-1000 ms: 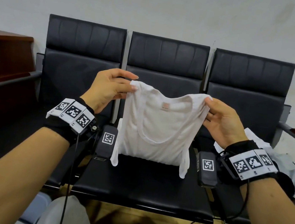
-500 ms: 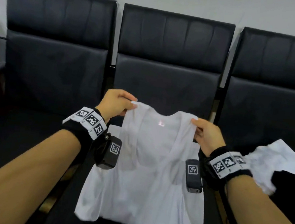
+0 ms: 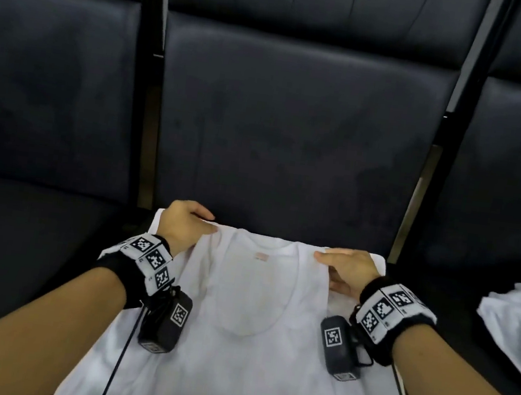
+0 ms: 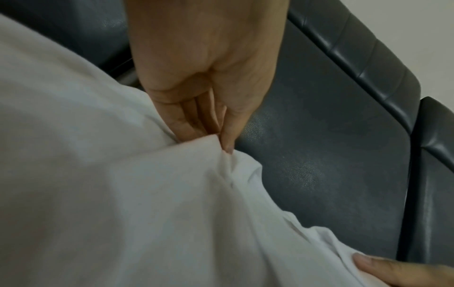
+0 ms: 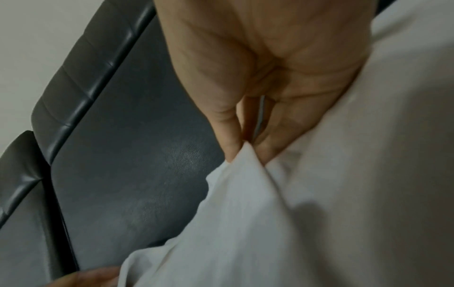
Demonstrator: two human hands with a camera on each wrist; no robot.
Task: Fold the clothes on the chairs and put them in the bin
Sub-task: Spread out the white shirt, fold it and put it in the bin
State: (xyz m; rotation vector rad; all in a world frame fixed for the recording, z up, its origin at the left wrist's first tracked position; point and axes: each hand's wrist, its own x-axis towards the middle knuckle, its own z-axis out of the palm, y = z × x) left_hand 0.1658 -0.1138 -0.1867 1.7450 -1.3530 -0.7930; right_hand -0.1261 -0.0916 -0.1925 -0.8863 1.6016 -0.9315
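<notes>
A white tank top (image 3: 243, 352) lies spread flat on the seat of the middle black chair (image 3: 293, 135), neck toward the backrest. My left hand (image 3: 183, 225) pinches its left shoulder strap (image 4: 221, 147) between thumb and fingers. My right hand (image 3: 342, 266) pinches the right shoulder strap (image 5: 245, 153) the same way. Both hands sit low, at the seat's back edge. The bin is not in view.
More white clothing (image 3: 520, 314) lies bunched on the right chair's seat. The left chair (image 3: 50, 106) stands alongside, its seat dark. Black backrests close off the space behind the hands.
Both hands have lowered the top from hanging upright in the air to lying flat on the middle seat, still holding its straps. The camera has moved in closer.
</notes>
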